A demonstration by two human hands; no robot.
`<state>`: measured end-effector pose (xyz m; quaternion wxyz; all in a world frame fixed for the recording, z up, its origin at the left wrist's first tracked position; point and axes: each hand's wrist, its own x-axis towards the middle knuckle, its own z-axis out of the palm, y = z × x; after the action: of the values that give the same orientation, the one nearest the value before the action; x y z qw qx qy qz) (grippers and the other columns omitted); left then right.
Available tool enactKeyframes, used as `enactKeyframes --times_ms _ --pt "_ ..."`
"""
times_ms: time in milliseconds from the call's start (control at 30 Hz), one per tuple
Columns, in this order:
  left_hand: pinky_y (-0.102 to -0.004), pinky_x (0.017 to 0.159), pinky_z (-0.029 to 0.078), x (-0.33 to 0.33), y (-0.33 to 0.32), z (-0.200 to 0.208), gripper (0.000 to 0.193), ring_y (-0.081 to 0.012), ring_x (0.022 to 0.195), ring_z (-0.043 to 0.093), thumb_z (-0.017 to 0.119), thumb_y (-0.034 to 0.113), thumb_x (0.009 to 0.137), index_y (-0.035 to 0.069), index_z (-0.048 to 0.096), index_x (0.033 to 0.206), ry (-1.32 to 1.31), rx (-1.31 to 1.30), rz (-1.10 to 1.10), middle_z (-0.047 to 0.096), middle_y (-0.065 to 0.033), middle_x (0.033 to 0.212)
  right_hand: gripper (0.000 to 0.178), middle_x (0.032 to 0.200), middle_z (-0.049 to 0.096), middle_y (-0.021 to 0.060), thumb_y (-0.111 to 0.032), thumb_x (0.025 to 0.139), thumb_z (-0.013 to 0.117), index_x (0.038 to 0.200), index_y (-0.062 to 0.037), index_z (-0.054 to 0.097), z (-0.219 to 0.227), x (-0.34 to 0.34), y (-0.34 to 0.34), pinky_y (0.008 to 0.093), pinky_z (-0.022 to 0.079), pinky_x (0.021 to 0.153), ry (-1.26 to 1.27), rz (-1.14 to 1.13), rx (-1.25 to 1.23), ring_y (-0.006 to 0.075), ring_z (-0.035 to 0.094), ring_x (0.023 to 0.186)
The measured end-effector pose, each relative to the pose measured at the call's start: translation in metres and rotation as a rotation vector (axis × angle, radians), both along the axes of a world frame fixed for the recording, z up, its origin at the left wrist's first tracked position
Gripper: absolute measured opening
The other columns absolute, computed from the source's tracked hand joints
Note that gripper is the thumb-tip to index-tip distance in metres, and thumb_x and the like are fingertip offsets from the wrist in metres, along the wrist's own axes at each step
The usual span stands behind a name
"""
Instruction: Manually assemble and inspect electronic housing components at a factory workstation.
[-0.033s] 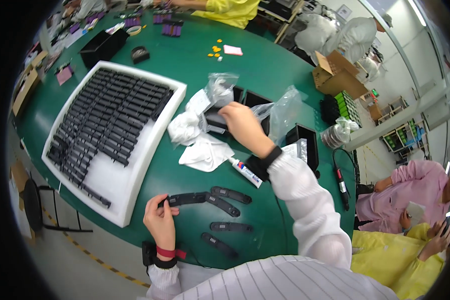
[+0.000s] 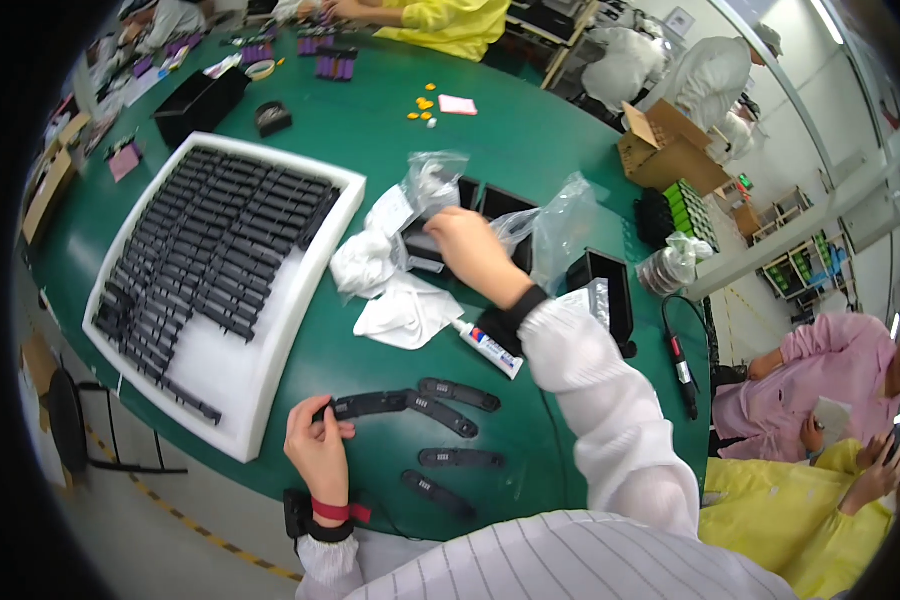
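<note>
My left hand (image 2: 318, 445) pinches the left end of a curved black plastic strip (image 2: 370, 404) lying at the table's front. Its right end meets another black strip (image 2: 442, 414); several similar strips lie close by. My right hand (image 2: 470, 250) reaches into a black bin (image 2: 417, 240) among clear plastic bags, fingers bent downward. The fingertips and anything in them are hidden. Beside the right wrist lies a white-and-blue tube (image 2: 490, 350). White cloths or wipes (image 2: 405, 312) are bunched to the left of the bin.
A white foam tray (image 2: 315, 250) with rows of black plastic parts fills the left side. Another black bin (image 2: 602, 290) and a red-and-black pen-like tool (image 2: 682, 370) with a cable lie right. Cardboard box (image 2: 665, 145) stands at the far right; co-workers surround the table.
The whole view has shifted slightly. My left hand still holds the strip and my right hand is still in the bin.
</note>
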<state>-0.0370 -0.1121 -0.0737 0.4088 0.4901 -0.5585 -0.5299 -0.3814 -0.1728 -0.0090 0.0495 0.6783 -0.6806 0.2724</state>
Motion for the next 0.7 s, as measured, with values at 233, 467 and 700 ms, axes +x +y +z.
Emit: enactKeyframes --times_ms 233,467,700 --pt "-0.0255 0.05 0.053 0.016 -0.012 -0.007 0.015 -0.0163 0.059 0.067 0.056 -0.009 0.094 -0.008 0.063 0.108 -0.09 0.005 0.062 0.055 -0.0126 0.118 0.007 0.077 0.073 0.0075 -0.01 0.074 0.069 0.072 -0.0122 0.075 -0.037 -0.003 -0.045 0.035 0.05 0.078 0.617 -0.183 0.221 0.0242 0.071 0.084" --pt "-0.0231 0.041 0.048 0.017 -0.011 -0.003 0.022 -0.0137 0.057 0.066 0.059 -0.007 0.093 -0.004 0.061 0.115 -0.138 0.021 0.075 0.054 -0.0116 0.12 0.009 0.075 0.069 0.0183 -0.007 0.075 0.063 0.071 -0.0029 0.07 -0.046 -0.003 -0.052 0.0455 0.054 0.072 0.316 -0.153 0.08 0.0358 0.069 0.076" --pt "-0.0223 0.04 0.047 0.019 -0.012 -0.003 0.025 -0.0127 0.058 0.065 0.06 -0.006 0.092 -0.003 0.061 0.117 -0.155 0.018 0.039 0.053 -0.0106 0.12 0.01 0.079 0.07 0.0235 -0.003 0.077 0.063 0.072 0.0001 0.071 -0.049 0.014 -0.062 0.0473 0.058 0.067 -0.024 -0.373 0.14 0.0395 0.072 0.077"
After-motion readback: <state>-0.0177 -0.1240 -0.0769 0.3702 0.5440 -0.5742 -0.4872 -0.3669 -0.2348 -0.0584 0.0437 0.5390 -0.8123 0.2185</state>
